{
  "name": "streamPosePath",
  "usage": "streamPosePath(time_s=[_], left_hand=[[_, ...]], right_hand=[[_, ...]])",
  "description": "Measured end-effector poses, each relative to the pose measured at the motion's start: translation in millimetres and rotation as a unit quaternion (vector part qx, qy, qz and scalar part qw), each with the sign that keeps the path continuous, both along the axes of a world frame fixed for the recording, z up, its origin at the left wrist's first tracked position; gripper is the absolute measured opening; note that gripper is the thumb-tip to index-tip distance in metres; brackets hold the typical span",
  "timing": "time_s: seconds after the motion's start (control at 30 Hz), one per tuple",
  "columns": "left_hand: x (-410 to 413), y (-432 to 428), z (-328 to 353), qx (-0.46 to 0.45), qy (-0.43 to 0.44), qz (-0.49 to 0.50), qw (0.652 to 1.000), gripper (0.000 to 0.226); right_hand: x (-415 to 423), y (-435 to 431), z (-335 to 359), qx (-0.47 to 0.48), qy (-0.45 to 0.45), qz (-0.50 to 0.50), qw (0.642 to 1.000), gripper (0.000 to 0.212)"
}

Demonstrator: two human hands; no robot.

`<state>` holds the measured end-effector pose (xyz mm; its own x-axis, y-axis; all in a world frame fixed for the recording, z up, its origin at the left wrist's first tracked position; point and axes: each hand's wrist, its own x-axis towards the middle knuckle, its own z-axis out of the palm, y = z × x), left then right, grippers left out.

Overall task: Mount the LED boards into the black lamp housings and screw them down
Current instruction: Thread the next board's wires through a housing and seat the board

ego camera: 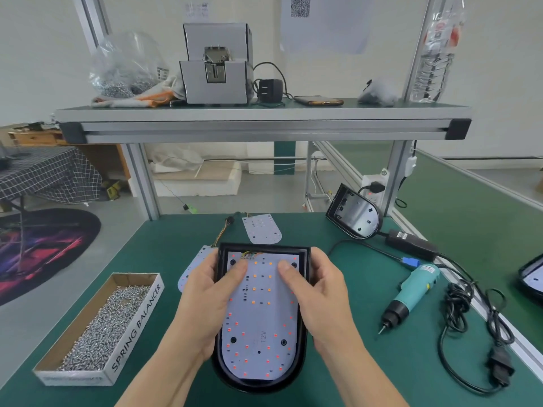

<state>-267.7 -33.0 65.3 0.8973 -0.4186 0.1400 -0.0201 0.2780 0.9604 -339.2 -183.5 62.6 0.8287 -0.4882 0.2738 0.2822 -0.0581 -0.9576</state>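
A black lamp housing [302, 348] lies in the middle of the green table, and a white LED board [261, 321] with red and orange LEDs sits inside it. My left hand [211, 298] grips the housing's left side, thumb pressed on the board near the top. On the other side, my right hand [320, 295] holds the rim with its thumb on the board too. Coloured wires [251, 254] join the board at its top edge. A second LED board [262, 229] lies just beyond. A third LED board [192, 267] peeks out under my left hand.
A cardboard box [138, 327] full of screws stands at the left. A teal electric screwdriver [411, 292] lies at the right with its black cable [458, 333] and power supply [411, 245]. An empty housing [357, 215] leans at the back right. Another housing [531, 274] shows at the right edge.
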Motion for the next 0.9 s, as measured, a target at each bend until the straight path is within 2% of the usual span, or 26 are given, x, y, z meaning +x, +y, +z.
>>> streamPosePath(time_s=[0.1,0.13,0.2,0.23,0.3,0.33,0.4,0.43,0.47,0.57,0.67,0.77,0.83,0.9], left_hand=[[8,4,3,0.003,-0.003,-0.018,1.000,0.023],[12,7,4,0.005,-0.004,-0.023,1.000,0.027],[20,14,8,0.007,-0.012,-0.051,0.999,0.027],[24,16,9,0.006,-0.020,-0.080,0.997,0.025],[31,18,9,0.006,-0.037,-0.147,0.988,0.024],[33,18,9,0.007,-0.043,-0.179,0.983,0.023],[37,19,9,0.002,-0.043,-0.230,0.972,0.022],[40,21,9,-0.008,-0.034,-0.244,0.969,0.023],[43,24,7,-0.023,-0.025,-0.249,0.968,0.025],[56,38,-4,-0.055,0.014,-0.211,0.976,0.036],[67,52,-29,-0.077,0.081,-0.172,0.979,0.040],[67,62,-40,-0.074,0.147,-0.145,0.976,0.014],[68,66,-33,0.022,0.107,-0.077,0.991,0.039],[64,68,-8,0.094,0.000,0.019,0.995,0.063]], right_hand=[[-2,-19,7,-0.075,0.040,0.084,0.993,0.029],[0,-29,8,-0.043,0.035,0.107,0.993,0.035],[4,-50,4,0.027,0.004,0.113,0.993,0.031],[6,-56,2,0.002,0.014,0.127,0.992,0.040],[12,-53,-4,-0.125,0.078,0.192,0.970,0.070],[15,-49,-7,-0.184,0.104,0.221,0.952,0.070],[18,-42,-10,-0.237,0.126,0.262,0.927,0.042],[17,-40,-7,-0.225,0.134,0.278,0.924,0.027],[15,-38,-3,-0.202,0.137,0.289,0.926,0.021],[6,-41,8,-0.170,0.142,0.286,0.932,0.021],[-3,-46,18,-0.257,0.160,0.296,0.906,0.017],[-6,-37,24,-0.326,0.164,0.282,0.887,0.016],[-4,-27,27,-0.316,0.149,0.244,0.905,0.021],[1,-20,29,-0.300,0.134,0.207,0.922,0.026]])
